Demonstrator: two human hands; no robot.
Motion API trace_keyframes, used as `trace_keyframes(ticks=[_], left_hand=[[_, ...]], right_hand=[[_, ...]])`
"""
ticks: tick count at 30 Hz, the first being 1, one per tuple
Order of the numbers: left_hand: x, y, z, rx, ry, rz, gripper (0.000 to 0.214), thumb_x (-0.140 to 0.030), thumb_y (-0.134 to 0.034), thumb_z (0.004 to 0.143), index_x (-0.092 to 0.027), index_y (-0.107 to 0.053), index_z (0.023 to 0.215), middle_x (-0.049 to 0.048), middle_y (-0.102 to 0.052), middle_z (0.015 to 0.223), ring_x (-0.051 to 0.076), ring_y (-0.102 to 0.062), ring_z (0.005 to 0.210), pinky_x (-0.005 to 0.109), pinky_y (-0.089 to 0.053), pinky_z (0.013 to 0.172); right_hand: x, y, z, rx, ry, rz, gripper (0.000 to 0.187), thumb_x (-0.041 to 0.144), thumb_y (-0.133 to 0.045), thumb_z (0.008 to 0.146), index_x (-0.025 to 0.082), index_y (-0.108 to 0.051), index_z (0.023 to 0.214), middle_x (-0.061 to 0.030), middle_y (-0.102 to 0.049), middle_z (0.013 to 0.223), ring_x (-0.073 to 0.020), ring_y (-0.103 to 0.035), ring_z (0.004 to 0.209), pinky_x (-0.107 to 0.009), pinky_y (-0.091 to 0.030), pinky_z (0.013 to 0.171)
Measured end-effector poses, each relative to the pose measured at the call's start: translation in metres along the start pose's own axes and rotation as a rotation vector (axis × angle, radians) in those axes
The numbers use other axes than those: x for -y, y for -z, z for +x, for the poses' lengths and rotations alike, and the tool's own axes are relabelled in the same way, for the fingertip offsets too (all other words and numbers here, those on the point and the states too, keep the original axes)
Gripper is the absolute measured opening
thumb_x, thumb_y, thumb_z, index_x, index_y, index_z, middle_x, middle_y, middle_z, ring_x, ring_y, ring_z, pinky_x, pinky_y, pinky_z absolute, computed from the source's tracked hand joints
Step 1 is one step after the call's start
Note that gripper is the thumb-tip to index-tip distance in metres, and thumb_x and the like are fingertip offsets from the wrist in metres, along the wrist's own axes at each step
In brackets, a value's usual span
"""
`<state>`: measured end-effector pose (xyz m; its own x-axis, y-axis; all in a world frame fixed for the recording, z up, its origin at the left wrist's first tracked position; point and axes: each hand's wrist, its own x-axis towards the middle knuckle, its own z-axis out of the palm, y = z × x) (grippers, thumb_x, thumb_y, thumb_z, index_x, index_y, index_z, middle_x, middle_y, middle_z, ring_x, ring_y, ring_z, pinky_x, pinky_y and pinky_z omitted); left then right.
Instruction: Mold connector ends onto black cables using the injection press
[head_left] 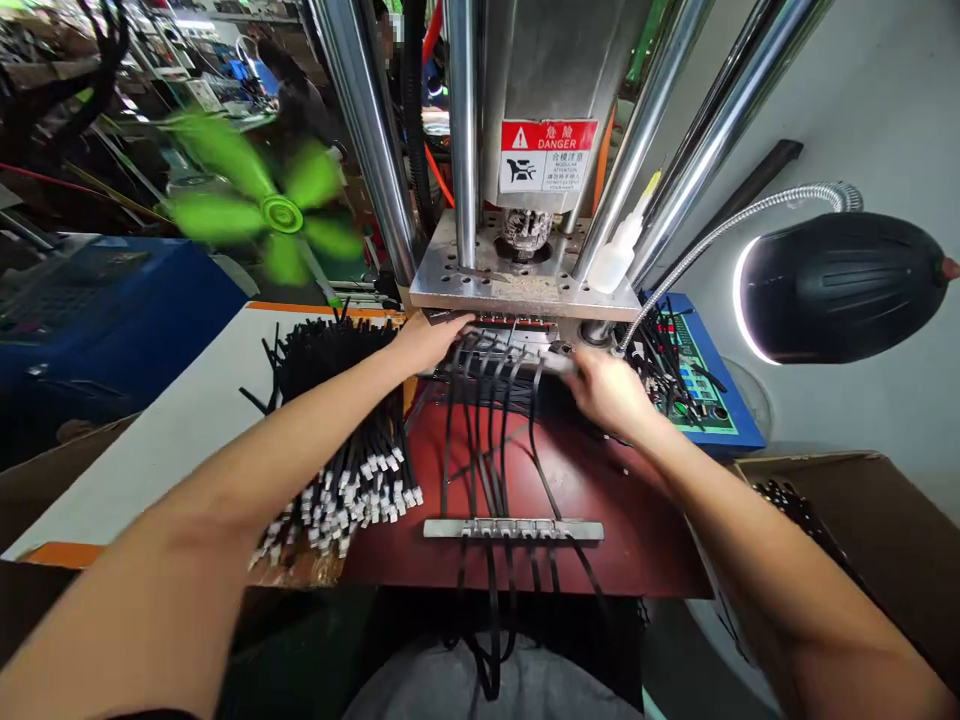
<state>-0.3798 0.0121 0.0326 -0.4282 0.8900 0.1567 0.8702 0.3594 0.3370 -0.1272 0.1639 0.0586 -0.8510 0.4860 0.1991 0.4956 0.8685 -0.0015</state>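
Observation:
Black cables (491, 430) run from a metal bar (555, 360) at the press opening down toward my lap. My right hand (611, 392) is closed around the bar's right end. At its left end is my left hand (427, 342), thumb stretched along the press edge and fingers curled under, partly hidden. A second slotted metal bar (585, 530) lies across the red-brown work surface (637, 540), with cables passing through it. Over both hands sits the steel plate (517, 290) of the press.
A heap of black cables with white connectors (360, 490) lies left. A spinning green fan (281, 213) stands behind. On the right are a black lamp (847, 290), a blue control box (739, 430) with cables on it, and a cardboard box (862, 490). A white bottle (615, 260) stands on the plate.

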Motion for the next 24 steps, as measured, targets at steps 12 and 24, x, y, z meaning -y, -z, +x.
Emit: trace_keyframes(ticks=[12, 24], left_hand=[[-0.084, 0.017, -0.085, -0.130, -0.844, 0.291, 0.027, -0.016, -0.047, 0.098, -0.019, -0.064, 0.118, 0.0049, -0.071, 0.104, 0.021, -0.061, 0.098, 0.037, -0.039, 0.081], [-0.112, 0.038, -0.104, -0.310, -0.979, 0.382, 0.026, -0.018, -0.045, 0.101, -0.020, -0.065, 0.117, 0.0032, -0.069, 0.093, 0.021, -0.059, 0.091, 0.039, -0.039, 0.083]], right_hand=[[-0.012, 0.035, -0.145, -0.005, 0.061, 0.403, 0.020, 0.023, -0.047, 0.097, 0.019, -0.066, 0.103, -0.0093, -0.070, 0.105, -0.0232, -0.065, 0.098, -0.038, -0.052, 0.088], [0.018, 0.066, -0.109, -0.027, 0.220, 0.459, 0.014, 0.023, -0.059, 0.093, 0.022, -0.073, 0.093, -0.0025, -0.075, 0.088, -0.0171, -0.070, 0.078, -0.028, -0.052, 0.074]])
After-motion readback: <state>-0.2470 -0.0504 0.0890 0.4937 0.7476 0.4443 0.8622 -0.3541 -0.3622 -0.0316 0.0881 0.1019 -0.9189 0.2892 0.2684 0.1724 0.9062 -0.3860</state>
